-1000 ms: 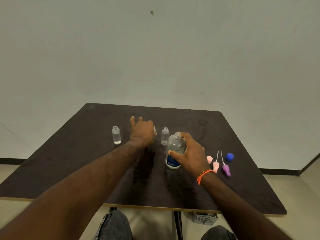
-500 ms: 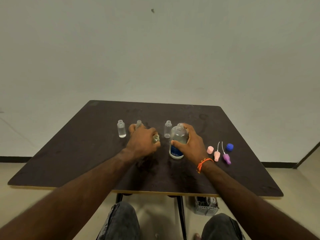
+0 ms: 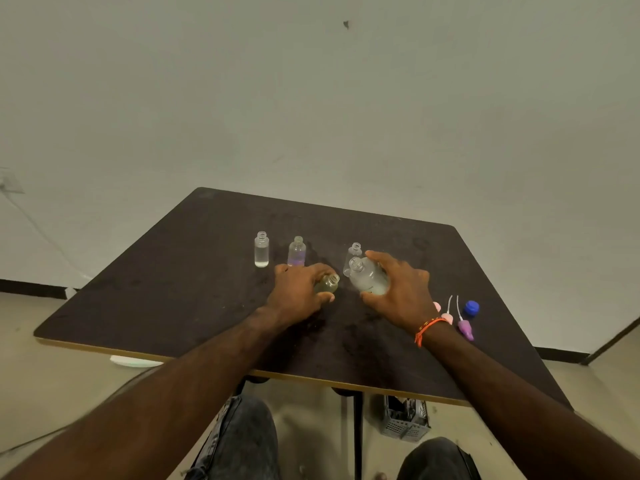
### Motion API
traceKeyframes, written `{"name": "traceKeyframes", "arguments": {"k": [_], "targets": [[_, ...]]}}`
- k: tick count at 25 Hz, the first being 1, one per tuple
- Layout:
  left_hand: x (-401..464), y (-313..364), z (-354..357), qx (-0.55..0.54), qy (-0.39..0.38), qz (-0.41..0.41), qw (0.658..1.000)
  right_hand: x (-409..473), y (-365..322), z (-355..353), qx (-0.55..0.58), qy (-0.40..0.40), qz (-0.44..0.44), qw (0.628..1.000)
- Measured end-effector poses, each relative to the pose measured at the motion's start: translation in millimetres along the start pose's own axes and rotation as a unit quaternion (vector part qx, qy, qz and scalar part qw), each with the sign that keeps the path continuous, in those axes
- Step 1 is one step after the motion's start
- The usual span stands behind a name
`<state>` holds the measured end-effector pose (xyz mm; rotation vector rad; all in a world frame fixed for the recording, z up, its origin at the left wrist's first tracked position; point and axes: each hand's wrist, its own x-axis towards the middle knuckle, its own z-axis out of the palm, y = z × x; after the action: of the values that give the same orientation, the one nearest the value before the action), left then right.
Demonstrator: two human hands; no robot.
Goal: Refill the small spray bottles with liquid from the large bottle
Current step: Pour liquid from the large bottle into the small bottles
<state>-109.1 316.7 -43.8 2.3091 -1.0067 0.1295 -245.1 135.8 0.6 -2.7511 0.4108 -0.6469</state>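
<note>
Hands meet over the middle of the dark table (image 3: 173, 271), each wrapped round a bottle. The right hand (image 3: 398, 292), with an orange band (image 3: 427, 329) at its wrist, has its fingers and thumb curled round the large bottle (image 3: 369, 278), which is clear, uncapped and tipped so that its open neck leans toward the left hand. The left hand (image 3: 298, 292) grips a small, greenish-tinted spray bottle (image 3: 327, 284), also uncapped, its fingers curled over the body and the thumb underneath; the mouth of this bottle sits just beside the neck of the large bottle, though I cannot tell whether they touch. Three more small bottles stand upright and open on the table beyond the large bottle: one clear one (image 3: 351, 258) right behind it and partly hidden, one with a purple tint at its base (image 3: 296, 251) farther to the left, and a clear one (image 3: 261, 249) left of that again, apart from the others. To the right of the large bottle, past the wrist, lie the loose tops: a blue cap (image 3: 471, 307), a purple spray head with its thin tube (image 3: 465, 328), a pink spray head (image 3: 447, 317), and a pink cap (image 3: 436, 306) half hidden by the hand. Under the table's near edge, below the large bottle, a grey slotted crate (image 3: 403, 419) sits on the floor between the person's knees.
</note>
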Motion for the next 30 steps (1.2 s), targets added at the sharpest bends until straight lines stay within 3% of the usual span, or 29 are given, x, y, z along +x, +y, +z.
{"name": "traceKeyframes", "arguments": {"k": [8,30], "targets": [[0.8,-0.1,4.9,0.053,-0.001,0.025,0.998,2.4,8.8,1.8,-0.152,-0.055,-0.045,0.986],[2.1,7.2,6.3,0.082,-0.023,0.058,0.995,-0.3,11.6,2.0,-0.21,-0.07,-0.078,0.972]]}}
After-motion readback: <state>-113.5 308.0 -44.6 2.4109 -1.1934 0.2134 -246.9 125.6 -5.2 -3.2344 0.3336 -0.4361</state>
